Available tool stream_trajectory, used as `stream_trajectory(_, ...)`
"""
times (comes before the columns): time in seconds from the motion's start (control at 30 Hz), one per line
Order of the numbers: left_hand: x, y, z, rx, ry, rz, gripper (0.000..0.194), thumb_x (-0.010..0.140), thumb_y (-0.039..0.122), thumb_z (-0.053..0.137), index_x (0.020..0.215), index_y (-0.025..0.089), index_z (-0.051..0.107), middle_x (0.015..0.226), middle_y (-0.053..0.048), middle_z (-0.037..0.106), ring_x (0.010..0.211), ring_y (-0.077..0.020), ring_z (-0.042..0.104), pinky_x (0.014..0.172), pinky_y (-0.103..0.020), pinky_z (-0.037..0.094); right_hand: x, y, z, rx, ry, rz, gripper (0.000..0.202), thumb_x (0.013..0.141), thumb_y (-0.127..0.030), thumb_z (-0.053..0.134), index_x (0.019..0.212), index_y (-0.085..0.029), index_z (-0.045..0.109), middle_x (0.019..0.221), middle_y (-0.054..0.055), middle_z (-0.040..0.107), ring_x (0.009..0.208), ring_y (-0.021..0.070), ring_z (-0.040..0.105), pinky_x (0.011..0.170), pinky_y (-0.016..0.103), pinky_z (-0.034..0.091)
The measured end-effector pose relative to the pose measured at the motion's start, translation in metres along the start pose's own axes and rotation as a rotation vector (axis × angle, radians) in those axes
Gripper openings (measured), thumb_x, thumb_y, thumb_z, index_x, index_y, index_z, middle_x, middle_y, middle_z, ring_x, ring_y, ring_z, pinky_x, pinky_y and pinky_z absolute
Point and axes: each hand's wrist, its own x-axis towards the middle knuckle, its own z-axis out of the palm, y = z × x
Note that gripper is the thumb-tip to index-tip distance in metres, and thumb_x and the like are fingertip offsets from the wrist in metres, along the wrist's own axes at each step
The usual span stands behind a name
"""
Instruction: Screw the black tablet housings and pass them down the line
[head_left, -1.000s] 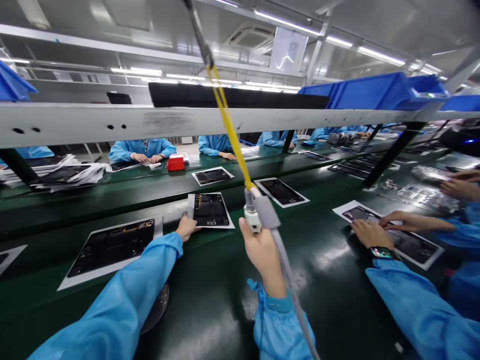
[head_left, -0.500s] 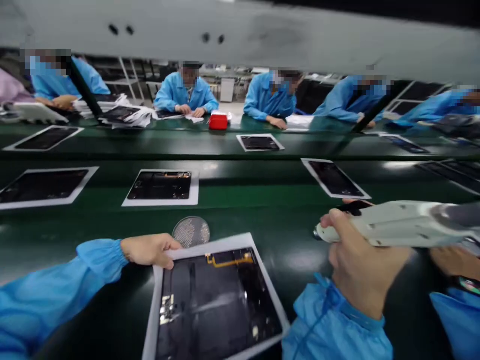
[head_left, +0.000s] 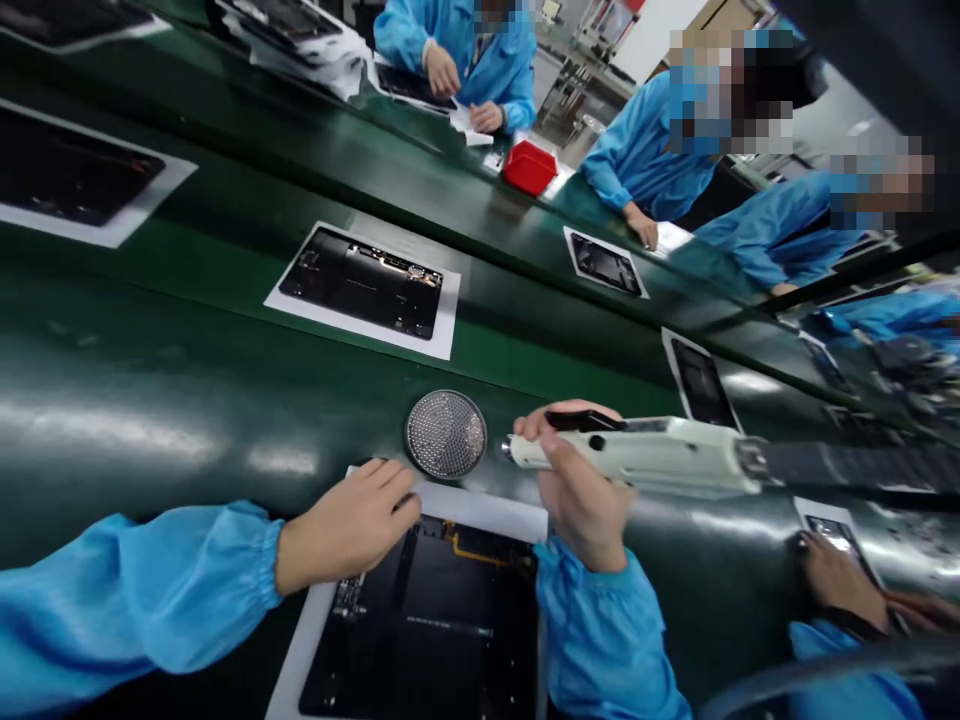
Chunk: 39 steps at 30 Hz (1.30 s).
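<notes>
My left hand (head_left: 352, 525), fingers together and curled down, is at the upper left corner of a black tablet housing (head_left: 427, 630) on white paper (head_left: 487, 508); what its fingertips hold, if anything, is hidden. An orange flex strip (head_left: 472, 550) runs near the housing's top edge. My right hand (head_left: 581, 490) is wrapped round a pale electric screwdriver (head_left: 675, 455), which lies level above the bench, its tip pointing left. A round dish with a dimpled surface (head_left: 446, 435) stands between the hands, just beyond the paper.
Further housings on paper, one (head_left: 364, 285) ahead and one (head_left: 701, 385) to the right, lie on the green line. A red bin (head_left: 529, 167) stands across it, near co-workers in blue. Another person's hand (head_left: 844, 580) is at the right over a small device.
The view has turned and tilted. My left hand has shifted from pinching the paper's corner to a curled position over it. The screwdriver tip is now closer to the round dish.
</notes>
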Motion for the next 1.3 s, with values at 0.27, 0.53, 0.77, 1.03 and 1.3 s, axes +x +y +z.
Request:
stream_trajectory(0.27, -0.001, -0.004, 0.013, -0.201, 0.055, -0.033, 0.018, 0.094, 0.007, 0.048, 0.082, 0.015, 0.059, 0.096, -0.011, 0.059, 0.086, -0.0243, 0.046, 0.074, -0.037, 0.039, -0.006, 0.033, 0.028, -0.133, -0.027, 0.096, 0.018, 0.075, -0.023, 0.066, 0.092, -0.023, 0.062, 0.069, -0.003, 0.061, 0.064, 0.0162, 0.062, 0.064, 0.035, 0.054)
stream_trajectory(0.53, 0.001, -0.001, 0.012, -0.228, 0.085, -0.047, 0.016, 0.094, 0.009, 0.052, 0.082, 0.015, 0.06, 0.093, -0.01, 0.059, 0.084, -0.0247, 0.046, 0.072, -0.038, 0.04, -0.006, 0.037, 0.031, -0.165, -0.026, 0.099, 0.017, 0.074, -0.022, 0.065, 0.091, -0.024, 0.061, 0.066, -0.003, 0.059, 0.063, 0.0173, 0.062, 0.064, 0.037, 0.054)
stream_trajectory(0.77, 0.002, -0.001, 0.01, -0.194, 0.054, -0.046, 0.011, 0.092, 0.01, 0.055, 0.084, 0.014, 0.062, 0.094, -0.01, 0.06, 0.085, -0.0248, 0.049, 0.072, -0.038, 0.042, -0.005, 0.038, 0.033, -0.151, -0.018, 0.078, 0.017, 0.074, -0.02, 0.065, 0.09, -0.024, 0.062, 0.065, -0.003, 0.059, 0.063, 0.0173, 0.062, 0.063, 0.037, 0.054)
stream_trajectory(1.03, 0.002, -0.001, 0.011, -0.199, 0.036, -0.038, 0.01, 0.09, 0.009, 0.056, 0.085, 0.013, 0.063, 0.093, -0.01, 0.059, 0.086, -0.0254, 0.049, 0.072, -0.038, 0.04, -0.008, 0.039, 0.033, -0.14, -0.032, 0.069, 0.017, 0.076, -0.018, 0.065, 0.091, -0.024, 0.063, 0.067, -0.002, 0.061, 0.065, 0.0179, 0.063, 0.065, 0.037, 0.054)
stream_trajectory(1.3, 0.002, -0.003, 0.003, -0.189, 0.027, -0.021, 0.011, 0.093, 0.01, 0.057, 0.085, 0.012, 0.064, 0.094, -0.01, 0.061, 0.087, -0.025, 0.049, 0.075, -0.037, 0.039, -0.007, 0.03, 0.026, -0.017, -0.083, 0.014, 0.022, 0.078, -0.015, 0.068, 0.097, -0.024, 0.071, 0.071, -0.001, 0.064, 0.066, 0.0168, 0.062, 0.066, 0.037, 0.053)
